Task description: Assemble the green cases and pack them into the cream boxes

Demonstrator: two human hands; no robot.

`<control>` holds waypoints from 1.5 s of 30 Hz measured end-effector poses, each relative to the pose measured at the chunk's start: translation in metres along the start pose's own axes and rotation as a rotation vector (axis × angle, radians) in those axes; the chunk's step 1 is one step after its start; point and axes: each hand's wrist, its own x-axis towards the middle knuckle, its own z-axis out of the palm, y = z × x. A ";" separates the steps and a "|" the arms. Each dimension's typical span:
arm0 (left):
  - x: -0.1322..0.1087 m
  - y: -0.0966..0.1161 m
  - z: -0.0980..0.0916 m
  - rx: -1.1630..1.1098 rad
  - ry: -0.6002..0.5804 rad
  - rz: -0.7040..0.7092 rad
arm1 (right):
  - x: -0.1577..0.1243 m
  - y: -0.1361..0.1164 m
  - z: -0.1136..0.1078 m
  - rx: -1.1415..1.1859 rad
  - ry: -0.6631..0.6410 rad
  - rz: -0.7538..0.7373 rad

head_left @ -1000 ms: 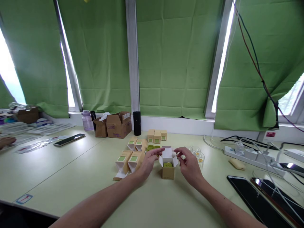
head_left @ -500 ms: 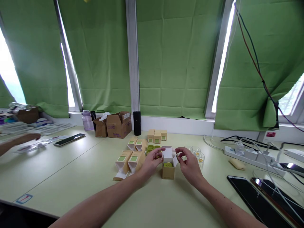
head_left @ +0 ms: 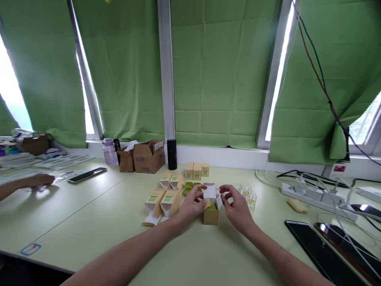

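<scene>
A small brown cardboard box [head_left: 210, 218] with a white inside stands upright and open-topped in front of me. Its back lid is raised, and a green item [head_left: 212, 207] shows inside, partly covered. My left hand [head_left: 193, 203] is closed at the box's left side, thumb on the left flap, which leans inward. On the other side, my right hand [head_left: 237, 206] has its thumb and fingers curled at the right flap, which still stands up. Left of the box are several similar cartons [head_left: 168, 201] with open ends. Green containers [head_left: 188, 186] lie partly hidden behind my left hand.
Closed small boxes [head_left: 197, 171] stand at the back, and clear cups [head_left: 246, 190] sit behind my right hand. A power strip [head_left: 315, 198] with cables and phones [head_left: 318, 250] lie at right. At far left is another person's hand [head_left: 41, 180] near a phone [head_left: 87, 175].
The box's left flap has tipped inward under my left thumb, covering part of the green item. My right hand has hardly moved. The other person's hand has shifted lower over the plastic packaging.
</scene>
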 end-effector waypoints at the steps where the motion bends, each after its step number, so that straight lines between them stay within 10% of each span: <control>1: 0.000 0.000 0.000 -0.006 -0.001 -0.003 | 0.000 0.000 0.000 0.003 -0.003 0.003; 45: -0.004 0.006 0.003 0.075 0.002 0.021 | -0.004 0.003 0.015 0.153 -0.104 0.142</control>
